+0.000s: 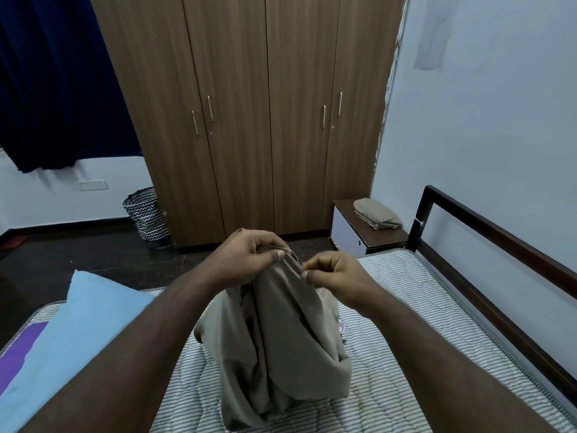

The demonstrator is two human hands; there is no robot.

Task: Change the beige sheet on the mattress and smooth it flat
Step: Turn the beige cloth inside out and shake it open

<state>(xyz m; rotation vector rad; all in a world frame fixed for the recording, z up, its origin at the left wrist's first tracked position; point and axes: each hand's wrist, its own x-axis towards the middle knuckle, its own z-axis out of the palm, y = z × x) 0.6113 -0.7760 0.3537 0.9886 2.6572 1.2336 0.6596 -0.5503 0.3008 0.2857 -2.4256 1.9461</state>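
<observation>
Two-handed pinch; beige sheet (274,345) hanging lengthwise

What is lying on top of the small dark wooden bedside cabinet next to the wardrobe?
A folded beige cloth lies on the small dark wooden bedside cabinet, towards its right side. What is inside the folds cannot be seen.

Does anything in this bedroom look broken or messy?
Yes. The wall edge beside the wardrobe looks chipped and peeling. The mattress is bare, and the beige sheet hangs bunched from both hands, not spread flat.
</observation>
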